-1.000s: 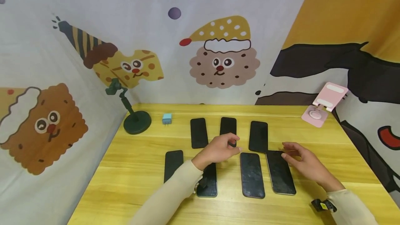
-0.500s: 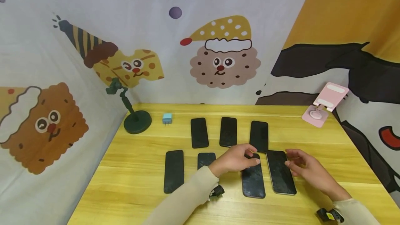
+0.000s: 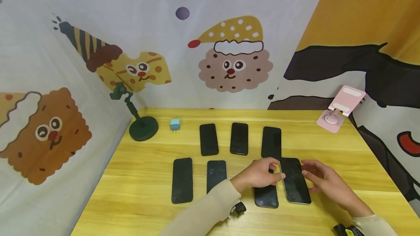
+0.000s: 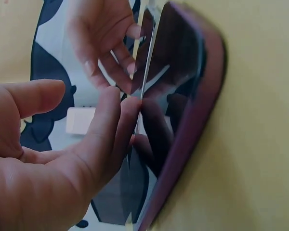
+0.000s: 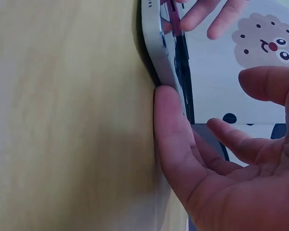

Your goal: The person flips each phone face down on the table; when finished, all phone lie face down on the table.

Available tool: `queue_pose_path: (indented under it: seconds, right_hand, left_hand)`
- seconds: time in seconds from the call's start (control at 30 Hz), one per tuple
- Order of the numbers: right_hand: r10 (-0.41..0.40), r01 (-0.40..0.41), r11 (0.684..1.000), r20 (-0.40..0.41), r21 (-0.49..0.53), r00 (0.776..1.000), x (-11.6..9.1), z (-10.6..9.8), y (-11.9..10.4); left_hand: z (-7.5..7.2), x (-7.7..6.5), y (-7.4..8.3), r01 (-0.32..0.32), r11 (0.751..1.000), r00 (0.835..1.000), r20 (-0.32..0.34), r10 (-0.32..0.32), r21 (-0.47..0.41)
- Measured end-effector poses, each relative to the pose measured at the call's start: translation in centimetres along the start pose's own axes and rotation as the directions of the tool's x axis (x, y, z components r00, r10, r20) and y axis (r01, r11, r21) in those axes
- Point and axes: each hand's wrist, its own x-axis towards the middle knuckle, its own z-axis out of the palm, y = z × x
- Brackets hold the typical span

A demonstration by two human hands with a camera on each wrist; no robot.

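Note:
At the right end of the front row lies a black-screened smartphone with a silver edge (image 3: 295,181), flat on the table. My left hand (image 3: 260,173) is at its left edge and covers part of a purple-edged smartphone (image 3: 266,197) beneath. Its thumb and fingers are apart with nothing between them; the left wrist view shows the fingers mirrored in the dark screen (image 4: 183,62). My right hand (image 3: 323,181) is at the silver-edged phone's right side. In the right wrist view a fingertip touches or nearly touches the silver edge (image 5: 159,57), low against the tabletop.
Several more dark smartphones lie about, including a front left one (image 3: 182,180), a partly covered one (image 3: 216,173) and a back right one (image 3: 271,142). Toward the back stand a green round-based stand (image 3: 143,128), a blue charger plug (image 3: 175,124) and a pink phone stand (image 3: 346,101).
My left hand has moved right and toward me, from between the rows to the silver-edged phone's left edge. My right hand has come slightly nearer to me along its right side. The phones stay put.

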Motion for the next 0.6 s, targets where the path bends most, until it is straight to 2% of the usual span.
queue_pose_path:
  seconds: [0.17, 0.37, 0.6]
  right_hand:
    - [0.029, -0.028, 0.999, 0.000, 0.046, 1.000, -0.5, 0.1, 0.2]
    - [0.018, -0.018, 0.995, -0.002, 0.095, 1.000, -0.7, 0.4, 0.3]
    - [0.008, -0.007, 0.993, -0.011, 0.119, 1.000, -0.8, 0.2, 0.0]
  left_hand:
    - [1.4, 0.0, 0.3, 0.021, 0.998, 0.999, 0.034, -0.019, -0.052]
    - [2.3, 0.0, 0.6, 0.055, 0.996, 0.998, 0.025, -0.053, -0.074]
    - [3.2, 0.2, 1.1, 0.114, 0.961, 0.991, -0.045, -0.129, -0.252]
